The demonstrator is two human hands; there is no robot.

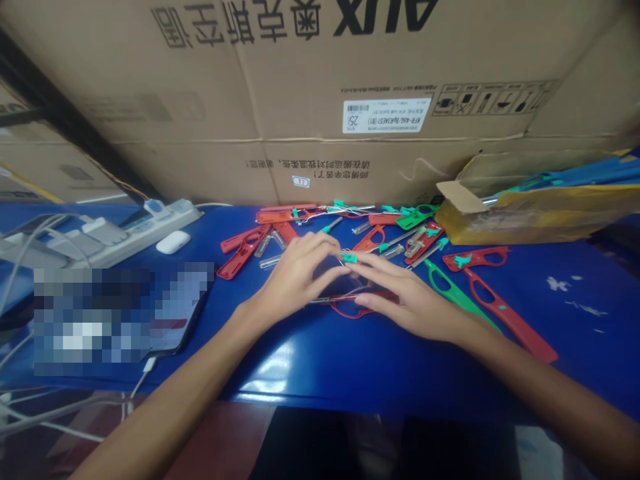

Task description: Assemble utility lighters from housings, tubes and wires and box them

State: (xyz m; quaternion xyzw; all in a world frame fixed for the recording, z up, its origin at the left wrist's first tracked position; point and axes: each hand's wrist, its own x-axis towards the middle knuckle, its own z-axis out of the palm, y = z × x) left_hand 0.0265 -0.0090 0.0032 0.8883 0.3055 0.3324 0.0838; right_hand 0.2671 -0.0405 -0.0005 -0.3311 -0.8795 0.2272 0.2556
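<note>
My left hand (305, 270) and my right hand (400, 293) meet at the middle of the blue table. Between their fingertips is a small teal-green plastic piece (349, 258), pinched from both sides. Below the hands lies a red lighter-like shell (347, 309) with a metal rod along it; my right thumb is close above it. Behind the hands, red shell halves (287, 213), metal tubes and clear small tanks (393, 252) lie scattered. To the right rest a green shell half (457, 293) and a long red shell half (515, 317).
A large cardboard box (295, 87) stands upright behind the table. An open taped carton (530, 213) is at the right. A power strip (135, 237), a white earbud case (173, 242) and a phone (193, 310) with a cable lie left.
</note>
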